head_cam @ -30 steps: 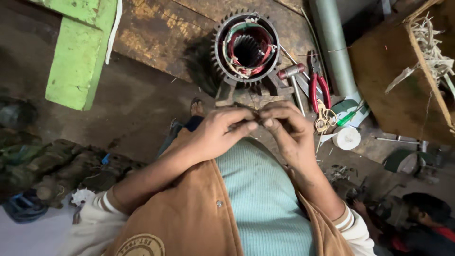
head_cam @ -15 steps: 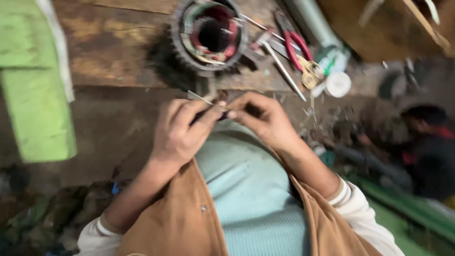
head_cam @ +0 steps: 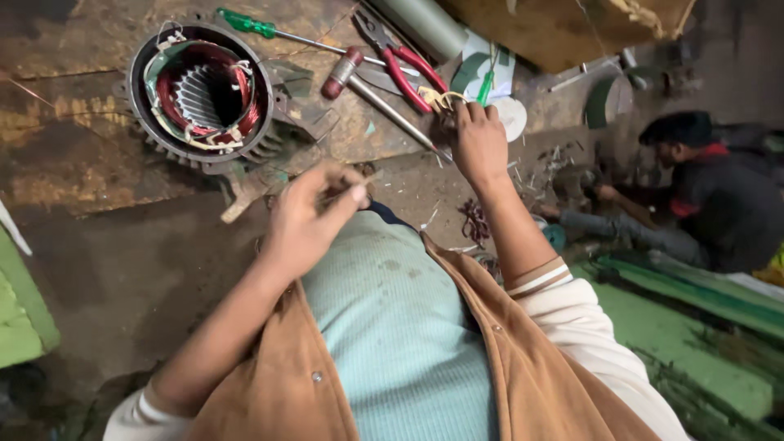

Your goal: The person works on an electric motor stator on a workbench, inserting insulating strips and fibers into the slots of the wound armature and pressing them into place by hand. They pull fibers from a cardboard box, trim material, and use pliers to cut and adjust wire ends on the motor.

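Pinching a thin pale strip (head_cam: 359,181) between thumb and fingertips, the left hand (head_cam: 306,220) hovers just below the motor stator (head_cam: 202,96), which I take as the landmark on the wooden counter (head_cam: 90,139). The fingers are closed tight on that sliver; it is too small and blurred to say what it is made of. The right hand (head_cam: 478,143) is well apart from the left, stretched out to the right of the stator, fingers curled down onto a tangle of yellowish cord (head_cam: 439,100) lying at the red-handled pliers (head_cam: 404,65). Whether it actually grips the cord I cannot tell.

The stator lies on its side with the bore facing up, copper windings and white lacing showing around the steel slots, its finned housing touching the counter. Just to its right lies a small hammer (head_cam: 371,96) with a reddish head, its shaft running toward the right hand. Above it, farther from the stator's rim, a green-handled screwdriver (head_cam: 278,31) lies flat. A second, smaller green-handled tool (head_cam: 487,86) stands near the right hand's fingertips, beside a white round lid (head_cam: 514,118).

Far to the stator's right, another person (head_cam: 702,188) in dark clothes crouches low on the floor.
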A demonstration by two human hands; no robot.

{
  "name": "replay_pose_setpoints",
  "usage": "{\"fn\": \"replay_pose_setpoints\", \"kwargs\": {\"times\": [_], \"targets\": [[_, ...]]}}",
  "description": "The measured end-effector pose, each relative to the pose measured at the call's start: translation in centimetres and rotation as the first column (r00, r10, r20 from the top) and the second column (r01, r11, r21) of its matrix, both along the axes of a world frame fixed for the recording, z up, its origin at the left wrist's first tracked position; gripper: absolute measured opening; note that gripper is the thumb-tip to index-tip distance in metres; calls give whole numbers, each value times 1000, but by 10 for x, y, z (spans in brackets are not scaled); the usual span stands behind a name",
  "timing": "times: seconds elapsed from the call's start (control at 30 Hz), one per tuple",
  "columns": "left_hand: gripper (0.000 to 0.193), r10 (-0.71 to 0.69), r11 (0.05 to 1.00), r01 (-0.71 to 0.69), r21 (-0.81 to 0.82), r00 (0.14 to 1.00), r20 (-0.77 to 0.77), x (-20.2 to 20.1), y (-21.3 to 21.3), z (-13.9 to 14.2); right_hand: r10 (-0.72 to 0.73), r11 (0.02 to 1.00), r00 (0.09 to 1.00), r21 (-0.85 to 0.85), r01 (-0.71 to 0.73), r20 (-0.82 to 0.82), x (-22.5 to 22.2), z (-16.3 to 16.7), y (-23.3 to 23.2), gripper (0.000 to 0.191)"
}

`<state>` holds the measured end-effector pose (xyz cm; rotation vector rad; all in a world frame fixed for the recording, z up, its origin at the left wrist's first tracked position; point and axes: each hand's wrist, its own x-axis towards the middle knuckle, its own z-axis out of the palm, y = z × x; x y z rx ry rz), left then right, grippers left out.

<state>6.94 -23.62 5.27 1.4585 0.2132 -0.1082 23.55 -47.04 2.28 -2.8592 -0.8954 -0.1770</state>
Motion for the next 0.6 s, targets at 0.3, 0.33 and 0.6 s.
{"fn": "replay_pose_setpoints", "kwargs": {"times": [0.3,0.33,0.6], "targets": [[22,61,803,-193,-564,968,-245,97,-57,-7,-1,965,868,-228,-130,-497,47,7,-33,31],[22,70,825,-193,-531,968,-242,103,-60,-4,-64,959,778,-255,-126,-625,52,8,-40,32],[19,302,953,-300,-39,951,67,129,-72,11,270,849,362,398,348,-892,30,-6,-114,33]]}}
